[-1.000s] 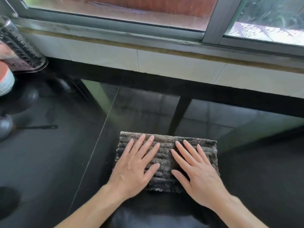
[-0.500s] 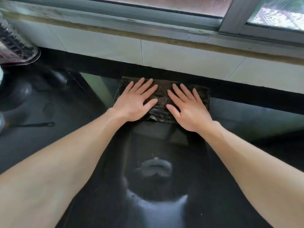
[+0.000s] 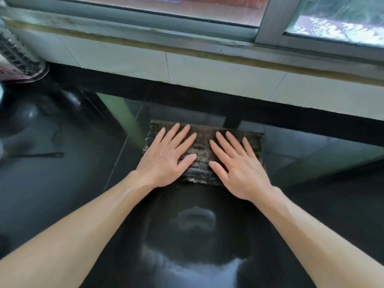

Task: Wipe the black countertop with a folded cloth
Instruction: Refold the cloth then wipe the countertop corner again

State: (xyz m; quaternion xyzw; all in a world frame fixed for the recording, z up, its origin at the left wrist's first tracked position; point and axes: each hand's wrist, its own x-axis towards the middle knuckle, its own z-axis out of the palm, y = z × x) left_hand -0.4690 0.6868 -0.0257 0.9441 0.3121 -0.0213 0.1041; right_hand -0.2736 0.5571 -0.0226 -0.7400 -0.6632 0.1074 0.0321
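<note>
The glossy black stone tabletop (image 3: 62,204) fills most of the view under and around both hands, its surface mirroring the window and the person's outline just behind the wrists. Beyond the fingertips, a band of pale cream wall tiles (image 3: 218,69) runs along the far edge of the tabletop, and above that sits a grey metal window frame (image 3: 270,19).

Both bare forearms reach forward from the lower corners. Under the palms lies the folded dark brown ribbed cloth (image 3: 202,156), a flat rectangle on the tabletop, well short of the tiled band; its far edge shows past the fingertips and its near edge shows between the two wrists.

The left hand (image 3: 166,161) lies palm down on the left half of the cloth, fingers spread and straight, thumb pointing toward the other hand. The right hand (image 3: 241,169) lies palm down on the right half, fingers likewise splayed and flat. The two thumbs are near each other but apart, with cloth showing between them. Neither hand pinches or curls around anything.

Far to the left of the left hand stands a shiny perforated metal holder (image 3: 18,59), cut off by the frame edge, and nearer lies a thin black handle (image 3: 39,155) flat on the tabletop.
</note>
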